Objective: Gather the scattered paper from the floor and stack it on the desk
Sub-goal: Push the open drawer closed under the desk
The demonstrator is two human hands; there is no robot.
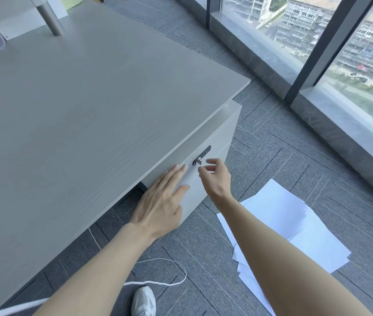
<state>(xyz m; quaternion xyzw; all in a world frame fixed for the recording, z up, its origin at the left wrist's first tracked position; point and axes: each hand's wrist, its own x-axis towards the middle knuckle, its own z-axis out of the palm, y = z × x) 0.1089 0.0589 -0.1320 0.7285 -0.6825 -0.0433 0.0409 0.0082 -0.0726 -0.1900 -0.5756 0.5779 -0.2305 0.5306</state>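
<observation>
Several white paper sheets lie overlapping on the grey carpet at the lower right, partly hidden by my right forearm. The grey wooden desk fills the left and centre. My left hand is flat and open, fingers against the desk's front edge and the drawer unit below it. My right hand hovers with fingers spread and slightly curled, just beside the drawer lock with its key. Neither hand holds anything.
The drawer cabinet stands under the desk corner. A white cable loops on the carpet near my white shoe. Floor-to-ceiling windows run along the right. A metal post and papers sit at the desk's far end.
</observation>
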